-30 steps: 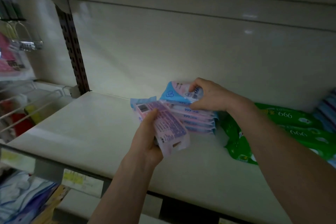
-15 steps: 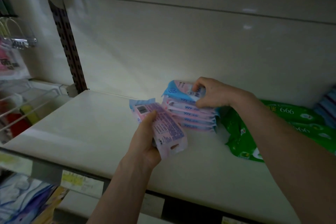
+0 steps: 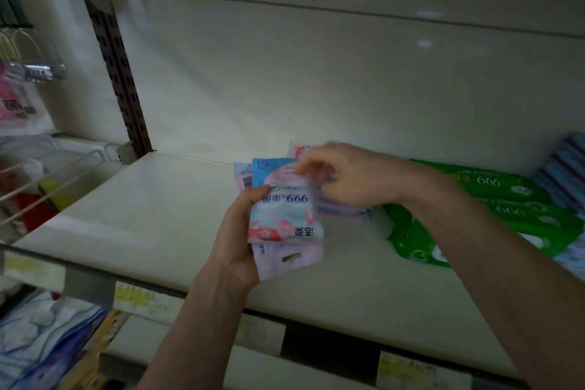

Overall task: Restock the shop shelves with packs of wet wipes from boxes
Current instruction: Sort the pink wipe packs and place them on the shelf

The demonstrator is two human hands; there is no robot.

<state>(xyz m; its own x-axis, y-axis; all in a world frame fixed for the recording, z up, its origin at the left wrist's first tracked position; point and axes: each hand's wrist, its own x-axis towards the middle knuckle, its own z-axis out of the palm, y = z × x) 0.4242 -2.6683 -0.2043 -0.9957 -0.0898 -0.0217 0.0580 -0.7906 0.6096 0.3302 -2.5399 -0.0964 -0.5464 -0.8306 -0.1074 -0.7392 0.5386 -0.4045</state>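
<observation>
My left hand point(image 3: 235, 241) grips a few small pink-and-blue packs of wet wipes point(image 3: 285, 215) upright over the white shelf point(image 3: 158, 215). The front pack shows its printed face. My right hand point(image 3: 348, 177), blurred, pinches the upper edge of that front pack with its fingertips. Behind and below the right hand, a low stack of the same pink packs point(image 3: 343, 212) lies on the shelf, mostly hidden by the hand.
Green wipe packs point(image 3: 506, 199) lie to the right of the stack, with blue-striped packs point(image 3: 566, 174) at the far right. A wire basket point(image 3: 47, 174) of goods sits on the left. Price labels point(image 3: 139, 298) line the shelf's front edge, with packaged goods point(image 3: 38, 342) below.
My right hand has left the top of the shelf stack and come left to the packs in my left hand. A pack now faces forward there.
</observation>
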